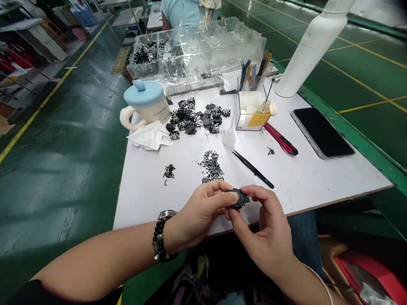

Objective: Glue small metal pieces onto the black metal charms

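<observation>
Both my hands meet over the near edge of the white table (305, 178). My left hand (200, 214) pinches a small black plastic part (238, 198) between thumb and fingers. My right hand (265, 228) grips the same part from the right, fingers curled round it. Just beyond my hands lies a pile of small shiny metal clips (211, 166). Further back is a heap of black plastic parts (197, 117). A smaller scatter of dark bits (168, 171) lies to the left.
Black tweezers (252, 168), a red utility knife (281, 139), a phone (321, 132), a clear holder with tools (252, 106), a lidded mug (146, 103), a tissue (151, 135), clear trays (197, 51) and a white post (310, 46) stand on the table. A person in light blue (187, 10) sits opposite.
</observation>
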A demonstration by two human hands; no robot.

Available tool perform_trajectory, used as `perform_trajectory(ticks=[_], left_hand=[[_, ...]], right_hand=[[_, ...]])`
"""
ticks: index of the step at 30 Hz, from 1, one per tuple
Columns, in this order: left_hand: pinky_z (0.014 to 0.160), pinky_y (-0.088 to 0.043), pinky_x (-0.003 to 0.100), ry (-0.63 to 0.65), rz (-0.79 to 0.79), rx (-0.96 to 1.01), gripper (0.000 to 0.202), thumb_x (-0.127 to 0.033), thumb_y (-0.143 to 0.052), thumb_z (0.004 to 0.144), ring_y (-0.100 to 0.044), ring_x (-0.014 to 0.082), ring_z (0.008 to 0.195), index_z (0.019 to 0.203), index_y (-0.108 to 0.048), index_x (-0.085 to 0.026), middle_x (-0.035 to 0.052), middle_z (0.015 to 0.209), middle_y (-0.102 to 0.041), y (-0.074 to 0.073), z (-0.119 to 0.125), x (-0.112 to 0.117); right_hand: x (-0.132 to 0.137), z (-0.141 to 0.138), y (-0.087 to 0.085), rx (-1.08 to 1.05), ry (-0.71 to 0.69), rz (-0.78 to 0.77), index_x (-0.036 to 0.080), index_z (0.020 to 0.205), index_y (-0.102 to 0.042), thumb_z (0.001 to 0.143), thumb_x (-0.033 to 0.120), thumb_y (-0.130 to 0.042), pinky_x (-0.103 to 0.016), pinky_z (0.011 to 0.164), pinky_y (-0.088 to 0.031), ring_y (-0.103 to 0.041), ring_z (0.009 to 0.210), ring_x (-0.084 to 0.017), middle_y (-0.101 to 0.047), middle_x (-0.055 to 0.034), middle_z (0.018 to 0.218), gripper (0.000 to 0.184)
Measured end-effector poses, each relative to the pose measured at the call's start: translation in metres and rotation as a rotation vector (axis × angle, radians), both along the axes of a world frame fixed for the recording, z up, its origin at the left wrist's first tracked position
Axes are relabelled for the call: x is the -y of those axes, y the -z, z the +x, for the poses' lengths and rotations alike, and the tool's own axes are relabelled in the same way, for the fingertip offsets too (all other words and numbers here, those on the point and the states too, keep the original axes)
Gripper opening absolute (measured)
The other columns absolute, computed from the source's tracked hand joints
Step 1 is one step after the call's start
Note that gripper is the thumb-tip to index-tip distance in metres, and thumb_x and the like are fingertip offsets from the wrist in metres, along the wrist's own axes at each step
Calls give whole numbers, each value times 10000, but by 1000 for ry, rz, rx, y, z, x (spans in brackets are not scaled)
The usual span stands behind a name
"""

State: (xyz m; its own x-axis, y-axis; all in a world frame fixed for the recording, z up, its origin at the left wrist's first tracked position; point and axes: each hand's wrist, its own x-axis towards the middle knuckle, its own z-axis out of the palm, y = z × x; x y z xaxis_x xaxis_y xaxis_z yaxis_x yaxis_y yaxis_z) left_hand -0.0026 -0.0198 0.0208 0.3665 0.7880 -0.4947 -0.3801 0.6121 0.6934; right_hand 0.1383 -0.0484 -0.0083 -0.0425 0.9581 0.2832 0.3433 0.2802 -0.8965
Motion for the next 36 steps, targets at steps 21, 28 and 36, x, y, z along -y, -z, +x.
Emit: perform_trajectory(ticks=[21, 28, 36], left_hand=[[558, -396, 178, -36, 100, -30, 245, -240, -754, 721, -500, 64, 559, 775, -546, -123, -14, 645, -556, 2, 2, 4], [550, -393, 171, -10, 83, -12, 253, -255, -765, 708, -509, 60, 550, 765, -558, -121, -6, 645, -593, 0, 1, 3], [530, -439, 191, 15, 23, 68, 319, -252, -813, 628, -581, 106, 556, 772, -556, -127, 6, 603, -618, 1, 1, -2]], right_hand=[[1, 0, 1, -71, -41, -109, 284, 1119, -481, 830, 170, -616, -225, 801, -437, -486, 969, -124, -523, 5, 1028, 338], [-10, 23, -4, -65, -232, -121, 282, 1149, -467, 819, 190, -627, -285, 853, -423, -502, 989, -163, -521, -14, 1051, 379], [-111, 35, -19, 150, -151, -58, 219, 1076, -509, 822, 332, -587, -331, 741, -450, -556, 811, -178, -582, -23, 918, 289]])
